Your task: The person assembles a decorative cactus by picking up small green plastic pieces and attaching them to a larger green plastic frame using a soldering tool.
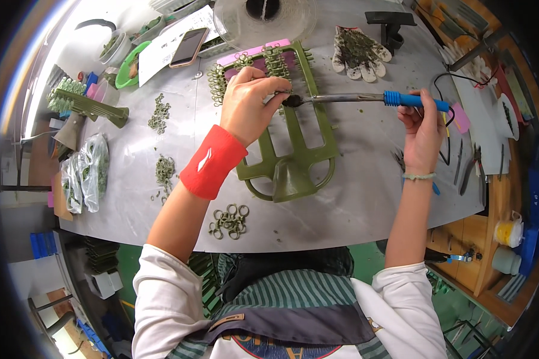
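My right hand (422,137) grips the blue handle (422,102) of a soldering iron, whose metal shaft (350,97) points left. Its dark tip meets the upper part of an olive-green pronged frame (302,157), just beside my left fingertips. My left hand (250,102), above a red wristband, is closed in a pinch over the frame; whatever small piece it holds is hidden. Rows of small green rings (275,63) stand along the frame's far prongs. Nearer me lies a loose pile of larger green rings (229,221).
Two piles of small green parts (159,113) lie left of the frame. A phone (189,46) rests on paper at the far left. A stained glove (360,54) and black stand (390,27) are at the back right. Pliers (474,170) lie right of my hand; a black cord trails there.
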`<state>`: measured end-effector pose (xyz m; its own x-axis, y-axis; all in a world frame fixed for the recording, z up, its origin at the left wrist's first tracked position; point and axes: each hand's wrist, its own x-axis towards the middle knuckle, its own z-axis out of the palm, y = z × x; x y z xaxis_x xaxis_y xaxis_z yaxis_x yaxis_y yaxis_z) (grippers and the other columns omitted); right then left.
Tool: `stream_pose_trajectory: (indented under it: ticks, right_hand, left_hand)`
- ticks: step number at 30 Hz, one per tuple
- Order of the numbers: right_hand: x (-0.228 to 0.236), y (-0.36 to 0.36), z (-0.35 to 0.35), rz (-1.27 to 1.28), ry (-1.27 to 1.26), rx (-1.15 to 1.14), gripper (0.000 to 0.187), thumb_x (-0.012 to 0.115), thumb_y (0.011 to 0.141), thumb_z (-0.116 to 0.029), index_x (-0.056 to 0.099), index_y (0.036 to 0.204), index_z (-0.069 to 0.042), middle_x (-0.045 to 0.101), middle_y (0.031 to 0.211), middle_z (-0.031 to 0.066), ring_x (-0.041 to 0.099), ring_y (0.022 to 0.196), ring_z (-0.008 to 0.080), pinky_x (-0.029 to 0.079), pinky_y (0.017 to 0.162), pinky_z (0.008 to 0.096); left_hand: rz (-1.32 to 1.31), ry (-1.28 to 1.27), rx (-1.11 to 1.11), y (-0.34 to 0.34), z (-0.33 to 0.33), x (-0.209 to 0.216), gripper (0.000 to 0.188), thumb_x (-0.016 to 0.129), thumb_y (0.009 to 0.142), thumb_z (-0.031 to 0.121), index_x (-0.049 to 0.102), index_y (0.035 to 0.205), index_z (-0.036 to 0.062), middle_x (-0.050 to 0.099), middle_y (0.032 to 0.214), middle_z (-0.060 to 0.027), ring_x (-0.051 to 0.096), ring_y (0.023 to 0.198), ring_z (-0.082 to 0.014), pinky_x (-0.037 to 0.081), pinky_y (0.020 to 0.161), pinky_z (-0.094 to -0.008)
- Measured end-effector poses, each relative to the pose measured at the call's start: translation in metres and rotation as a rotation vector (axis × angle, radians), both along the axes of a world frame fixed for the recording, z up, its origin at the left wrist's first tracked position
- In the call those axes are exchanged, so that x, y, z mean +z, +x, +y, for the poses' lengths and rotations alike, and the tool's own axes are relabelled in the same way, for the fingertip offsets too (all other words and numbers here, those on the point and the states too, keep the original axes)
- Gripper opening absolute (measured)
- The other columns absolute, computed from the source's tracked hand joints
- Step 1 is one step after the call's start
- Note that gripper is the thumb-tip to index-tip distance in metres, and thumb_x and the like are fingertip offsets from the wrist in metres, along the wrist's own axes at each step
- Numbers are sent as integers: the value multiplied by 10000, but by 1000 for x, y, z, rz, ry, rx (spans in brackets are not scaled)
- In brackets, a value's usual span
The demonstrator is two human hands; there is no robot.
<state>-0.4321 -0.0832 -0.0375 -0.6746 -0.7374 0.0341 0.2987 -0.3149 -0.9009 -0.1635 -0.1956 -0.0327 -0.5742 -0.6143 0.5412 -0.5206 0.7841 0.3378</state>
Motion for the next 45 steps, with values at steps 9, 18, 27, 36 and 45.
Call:
stream_pose_trajectory:
  ticks: [9, 18, 27, 36, 45]
  right_hand:
    - [6, -5, 6, 99, 18, -34, 211, 632, 874, -195, 649, 902, 14, 654, 758, 70, 631, 590, 123, 537, 551, 225]
    - [21, -6, 24, 23, 64, -73, 242, 613, 891, -274, 628, 915, -34, 604, 730, 4, 554, 579, 59, 442, 517, 163]
    - [24, -1, 27, -21, 72, -40, 232, 606, 897, -282, 612, 906, -51, 596, 754, -12, 531, 569, 44, 421, 503, 159]
    - [34, 1, 33, -11, 79, -85, 213, 589, 903, -281, 621, 941, -74, 607, 800, -19, 542, 577, 28, 451, 505, 143]
    - [33, -11, 40, -70, 57, -74, 236, 605, 902, -224, 627, 1071, -60, 618, 810, 22, 564, 596, 60, 511, 518, 141]
  left_hand:
    - [-9, -62, 10, 11, -5, -9, 197, 739, 707, 119, 708, 901, 135, 645, 803, -31, 554, 810, -224, 467, 746, -340]
    - [349, 304, 282, 92, -36, -2, 169, 636, 875, 173, 646, 1016, 80, 678, 937, -14, 620, 838, -110, 477, 733, -256]
    - [-40, 299, 811, 295, -96, -97, 343, 587, 849, 174, 585, 1182, 97, 601, 1090, -194, 569, 1025, -338, 456, 890, -393]
    - [191, 533, 696, 260, -98, -73, 247, 619, 848, 253, 680, 970, 47, 650, 874, -159, 626, 834, -300, 487, 766, -381]
    - [-76, 267, 878, 273, -159, -89, 238, 706, 771, 196, 660, 950, 45, 594, 1043, -180, 594, 933, -317, 480, 827, -382]
